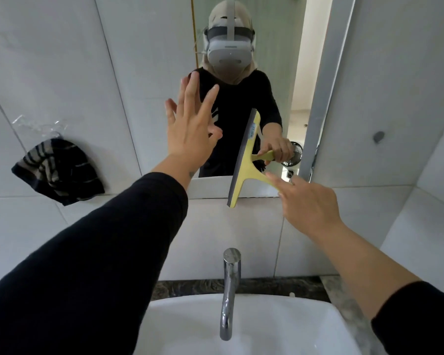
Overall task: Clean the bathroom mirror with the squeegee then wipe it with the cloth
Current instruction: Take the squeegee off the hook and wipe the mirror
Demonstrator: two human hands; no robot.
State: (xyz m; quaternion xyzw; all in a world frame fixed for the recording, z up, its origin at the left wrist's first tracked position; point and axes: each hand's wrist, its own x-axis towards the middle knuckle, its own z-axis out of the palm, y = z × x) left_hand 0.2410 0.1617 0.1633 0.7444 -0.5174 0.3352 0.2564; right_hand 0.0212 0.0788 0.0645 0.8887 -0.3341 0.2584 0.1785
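The bathroom mirror hangs on the tiled wall above the sink and reflects me. My right hand grips the handle of a yellow squeegee; its grey blade stands nearly upright across the mirror's lower edge. My left hand is raised flat with fingers spread at the mirror's lower left, holding nothing. A dark striped cloth hangs on the wall to the left, under a clear plastic hook.
A chrome tap rises over the white sink directly below my arms. A dark stone counter strip runs behind the sink. A tiled side wall closes in on the right.
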